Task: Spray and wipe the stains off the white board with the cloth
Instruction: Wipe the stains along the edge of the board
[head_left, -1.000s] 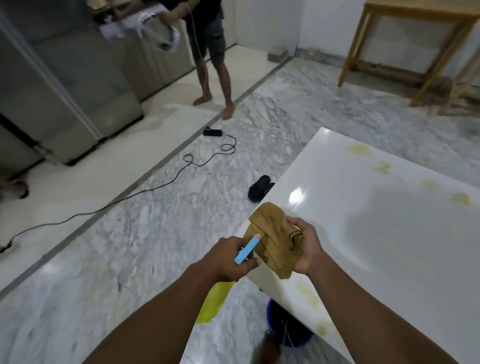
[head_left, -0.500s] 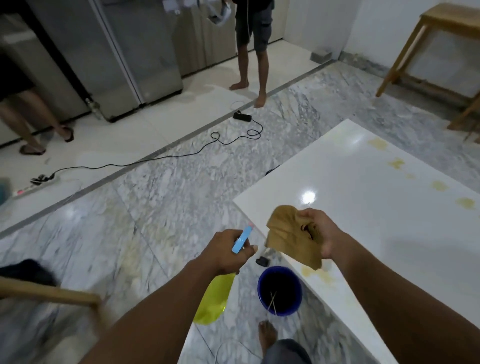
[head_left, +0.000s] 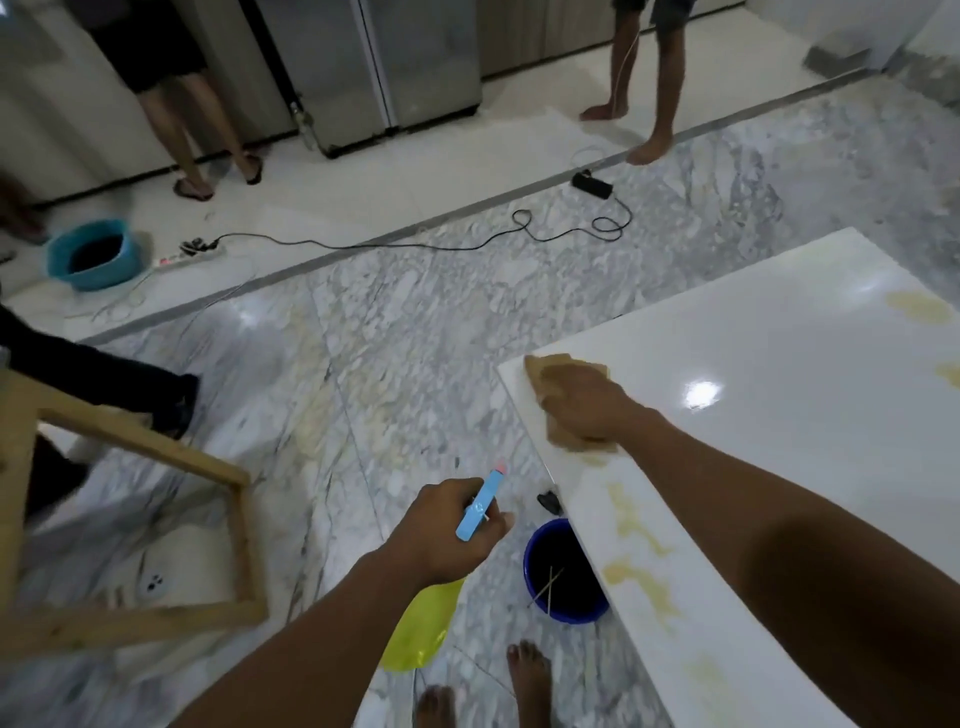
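The white board (head_left: 779, 415) fills the right side, glossy, with yellowish stains (head_left: 636, 561) along its near left edge and more stains (head_left: 917, 306) at the far right. My right hand (head_left: 584, 402) presses a brown cloth (head_left: 558, 366) flat on the board's near left corner. My left hand (head_left: 449, 530) hangs over the floor left of the board, gripping a spray bottle (head_left: 423, 623) with a yellow body and a blue trigger head (head_left: 480, 501).
A dark blue bucket (head_left: 563, 571) stands on the marble floor under the board's edge, by my bare feet (head_left: 527, 680). A wooden frame (head_left: 156, 519) is at left. A black cable (head_left: 415, 241), power strip and teal tub (head_left: 93, 254) lie farther off. Two people stand at the back.
My right hand brought the cloth down from the air onto the board's corner. The view swung left and down. My left hand keeps the spray bottle low beside the board.
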